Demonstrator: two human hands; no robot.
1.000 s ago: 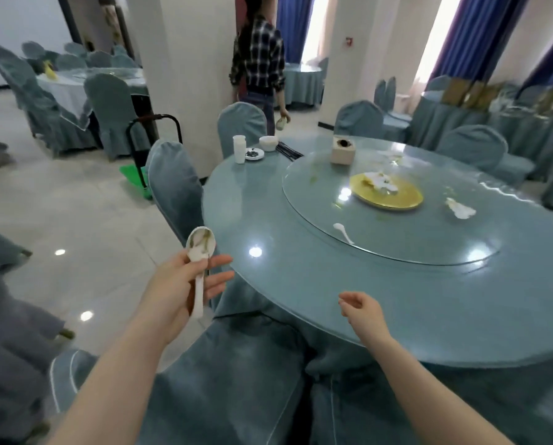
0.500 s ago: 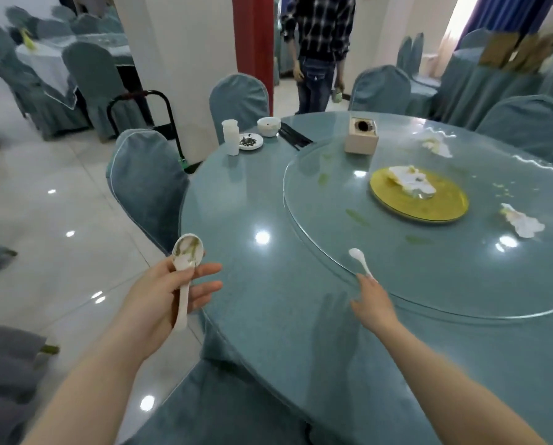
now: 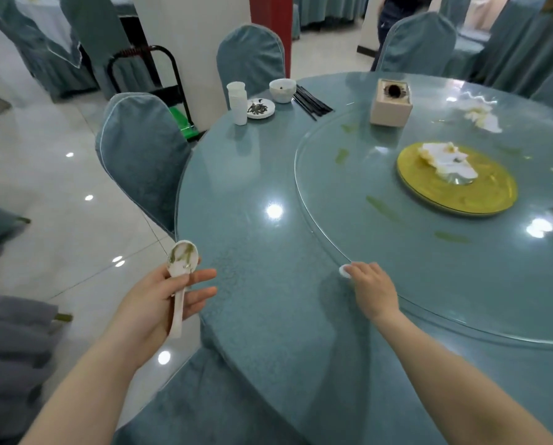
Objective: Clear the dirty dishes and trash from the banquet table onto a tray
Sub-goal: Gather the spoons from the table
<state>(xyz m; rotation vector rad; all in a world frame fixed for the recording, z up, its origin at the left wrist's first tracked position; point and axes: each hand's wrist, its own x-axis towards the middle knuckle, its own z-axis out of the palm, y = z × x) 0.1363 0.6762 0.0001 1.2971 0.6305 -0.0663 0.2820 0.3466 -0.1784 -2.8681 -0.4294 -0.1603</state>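
While half a second ago short of the small spoon [image 3: 345, 271], right hand [image 3: 372, 291] now covers it at turntable [image 3: 333, 175] near edge; grip apparently closing on it. Left hand [image 3: 159, 301] still holds dirty spoon [image 3: 181, 268] off tabletop [image 3: 252, 187] left edge. No tray in view.

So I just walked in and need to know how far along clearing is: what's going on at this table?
A person is clearing the round table. The left hand holds a dirty white spoon off the table's edge, while the right hand covers a second small white spoon at the glass turntable's rim. A yellow plate with crumpled napkins, a cup, bowl, saucer and chopsticks remain. No tray is in view.
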